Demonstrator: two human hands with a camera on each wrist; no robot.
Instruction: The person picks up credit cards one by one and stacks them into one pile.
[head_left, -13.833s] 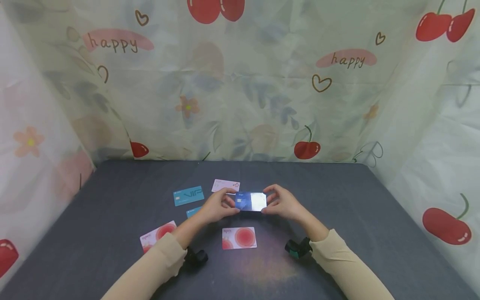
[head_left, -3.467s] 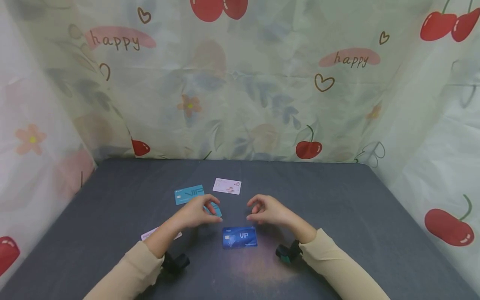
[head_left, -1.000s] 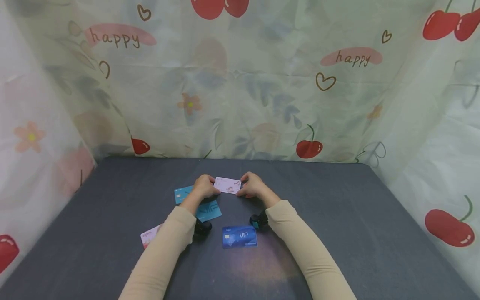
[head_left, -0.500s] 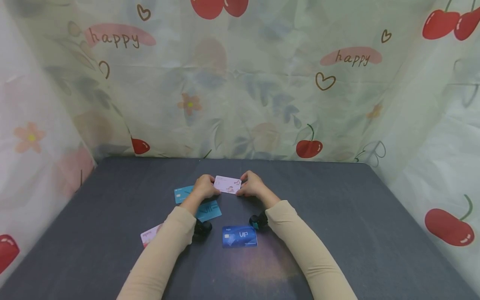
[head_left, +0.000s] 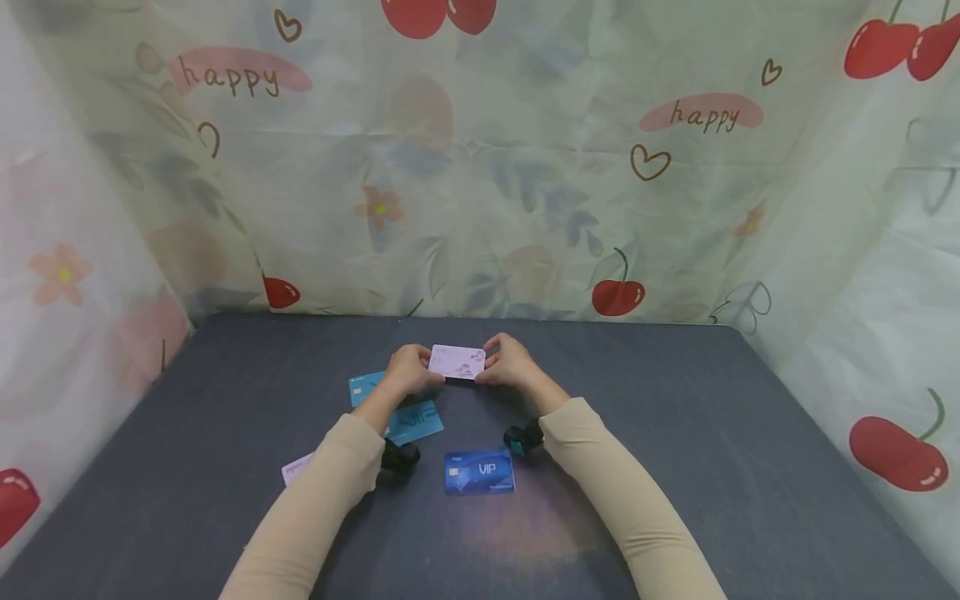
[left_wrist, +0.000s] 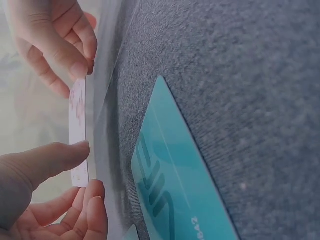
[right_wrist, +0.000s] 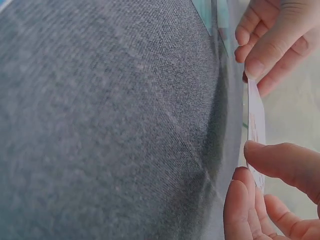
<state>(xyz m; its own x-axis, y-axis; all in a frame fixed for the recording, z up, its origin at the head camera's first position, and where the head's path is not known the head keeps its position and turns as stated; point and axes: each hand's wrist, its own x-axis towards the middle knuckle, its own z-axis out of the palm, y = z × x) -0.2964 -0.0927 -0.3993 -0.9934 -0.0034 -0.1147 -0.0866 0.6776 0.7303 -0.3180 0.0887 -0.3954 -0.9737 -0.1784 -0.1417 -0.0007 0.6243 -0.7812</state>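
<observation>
Both hands hold one pale pink card (head_left: 457,362) above the far middle of the table. My left hand (head_left: 408,372) pinches its left end between thumb and fingers, and my right hand (head_left: 512,363) pinches the right end. Seen from the left wrist, the pink card (left_wrist: 78,125) stands nearly edge-on, raised off the dark cloth. Just below the left hand lies a teal VIP card (head_left: 417,422), partly under the forearm in the head view. Another teal card (head_left: 365,387) is beside it, partly covered by the left hand and wrist.
A blue VIP card (head_left: 480,473) lies face up at the near middle, between the forearms. Mostly hidden by the left sleeve is a pink-and-white card (head_left: 296,469). A patterned curtain (head_left: 480,192) rises behind the dark table (head_left: 660,433).
Seconds ago the hands let the blue card rest at the near middle, over the red-circle card's spot, then reached to the pink card. In the last half second they lifted it slightly.
</observation>
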